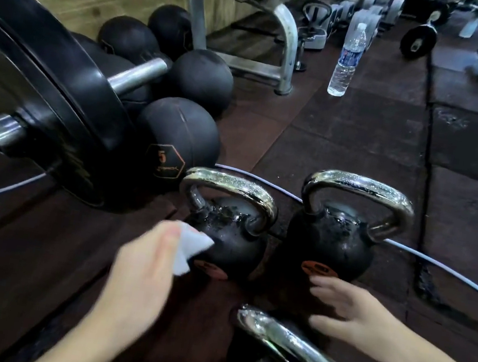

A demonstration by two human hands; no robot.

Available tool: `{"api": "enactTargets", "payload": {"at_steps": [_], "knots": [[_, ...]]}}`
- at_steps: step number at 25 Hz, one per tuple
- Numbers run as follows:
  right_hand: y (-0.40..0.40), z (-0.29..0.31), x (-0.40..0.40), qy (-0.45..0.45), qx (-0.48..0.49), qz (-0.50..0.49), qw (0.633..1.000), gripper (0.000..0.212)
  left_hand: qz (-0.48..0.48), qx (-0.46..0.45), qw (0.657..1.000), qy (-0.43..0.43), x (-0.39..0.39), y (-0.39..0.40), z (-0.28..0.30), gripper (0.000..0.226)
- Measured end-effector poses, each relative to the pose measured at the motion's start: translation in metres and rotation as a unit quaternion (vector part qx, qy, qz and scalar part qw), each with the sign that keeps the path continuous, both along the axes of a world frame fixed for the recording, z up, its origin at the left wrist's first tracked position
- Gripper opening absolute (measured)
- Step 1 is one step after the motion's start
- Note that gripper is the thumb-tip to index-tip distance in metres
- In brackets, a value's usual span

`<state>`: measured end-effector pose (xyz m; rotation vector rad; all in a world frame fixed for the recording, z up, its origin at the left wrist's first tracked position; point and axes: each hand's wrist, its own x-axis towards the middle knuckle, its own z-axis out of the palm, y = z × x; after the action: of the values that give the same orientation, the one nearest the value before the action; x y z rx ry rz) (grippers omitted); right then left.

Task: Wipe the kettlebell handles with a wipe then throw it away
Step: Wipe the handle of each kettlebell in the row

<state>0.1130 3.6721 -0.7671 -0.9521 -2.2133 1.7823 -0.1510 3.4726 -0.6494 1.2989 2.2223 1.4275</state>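
Three black kettlebells with shiny chrome handles stand on the dark rubber floor. The left kettlebell (pixel 232 236) and the right kettlebell (pixel 331 242) sit side by side; the near kettlebell (pixel 306 357) shows mostly its handle at the bottom of the frame. My left hand (pixel 142 269), blurred, holds a white wipe (pixel 189 246) against the lower left side of the left kettlebell's body. My right hand (pixel 348 314) hovers with fingers spread just in front of the right kettlebell and above the near one, holding nothing.
A loaded barbell with a big black plate (pixel 45 93) juts in from the left. Several black medicine balls (pixel 176 136) lie behind it by a wooden wall. A water bottle (pixel 347 60) stands further back near a metal rack leg (pixel 286 50). A pale cable (pixel 436 268) runs across the floor.
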Motion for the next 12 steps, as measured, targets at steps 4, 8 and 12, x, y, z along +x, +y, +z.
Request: {"api": "enactTargets", "payload": {"at_steps": [4,8,12], "knots": [[0.009,0.015,-0.084,0.001,0.073,-0.020,0.997,0.116,0.113,0.064,0.990,0.059,-0.059,0.027,0.028,0.042],[0.014,0.007,-0.135,0.015,0.126,-0.026,0.992,0.092,0.053,0.027,0.987,0.151,-0.082,0.081,0.009,0.040],[0.019,-0.006,-0.137,0.006,0.127,-0.078,0.989,0.069,-0.002,-0.098,0.957,0.274,-0.064,0.117,-0.013,0.038]]}}
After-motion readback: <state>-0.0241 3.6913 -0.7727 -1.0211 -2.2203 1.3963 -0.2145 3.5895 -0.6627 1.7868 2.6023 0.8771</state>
